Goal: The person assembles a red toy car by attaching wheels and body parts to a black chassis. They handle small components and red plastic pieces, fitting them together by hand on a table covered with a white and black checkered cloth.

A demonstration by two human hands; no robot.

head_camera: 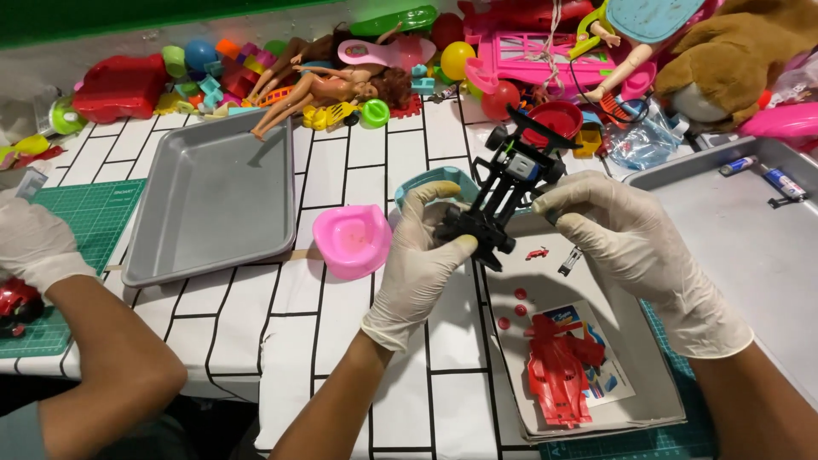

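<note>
Nearest me, a red car body shell (558, 375) lies on a white board (648, 400), beside a printed card (609, 358) and small red parts (515, 308). Above the board I hold a black toy car chassis (503, 200) tilted, its wheeled end pointing away from me. My left hand (422, 255), gloved, pinches the near end of the chassis between thumb and fingers. My right hand (626, 234), gloved, has its fingers closed against the right side of the chassis at mid-length. Just left of my left hand sits a pink toy potty (351, 240). Further left, a grey metal tray (213, 200) rests on the tiled tabletop (341, 162); a co-worker's gloved hand (30, 243) is at the far left edge. At the back lies a heap of dolls (324, 81) and plastic toys
</note>
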